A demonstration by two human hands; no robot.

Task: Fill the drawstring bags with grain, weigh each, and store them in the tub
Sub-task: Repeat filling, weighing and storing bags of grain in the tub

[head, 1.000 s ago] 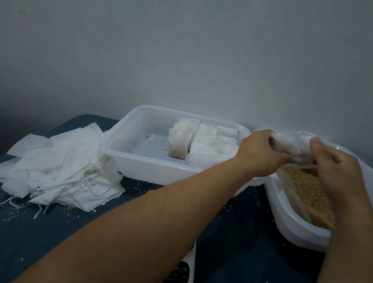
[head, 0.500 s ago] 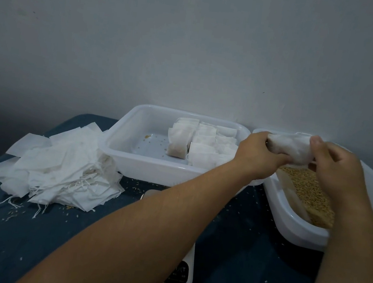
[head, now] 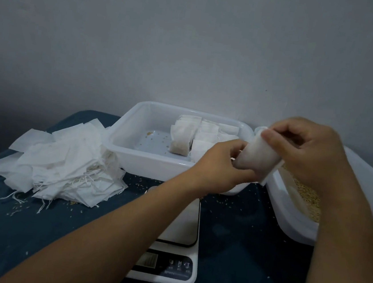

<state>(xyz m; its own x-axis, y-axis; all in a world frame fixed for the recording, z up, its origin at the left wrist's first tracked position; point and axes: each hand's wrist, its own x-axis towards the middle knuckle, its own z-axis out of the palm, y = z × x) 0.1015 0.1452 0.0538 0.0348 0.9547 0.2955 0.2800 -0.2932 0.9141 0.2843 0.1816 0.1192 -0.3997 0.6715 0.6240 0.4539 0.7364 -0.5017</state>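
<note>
Both hands hold one white drawstring bag (head: 257,157) above the gap between two white tubs. My left hand (head: 221,162) pinches its lower left end. My right hand (head: 305,152) grips its upper end from above. The storage tub (head: 132,156) behind holds several filled bags (head: 201,135) in rows at its right side, with a few loose grains on its floor. The grain tub (head: 289,213) at the right holds tan grain (head: 309,199). A white digital scale (head: 175,251) sits on the dark blue cloth, partly under my left forearm.
A heap of flat, unfilled white bags (head: 60,161) with loose strings lies at the left on the dark blue cloth (head: 18,238). Scattered grains dot the cloth around the heap and the scale. A plain grey wall stands close behind the tubs.
The bag has come down and to the left, from over the grain tub toward the gap between the tubs. It now tilts with its bottom end low at the left. Both hands still hold it.
</note>
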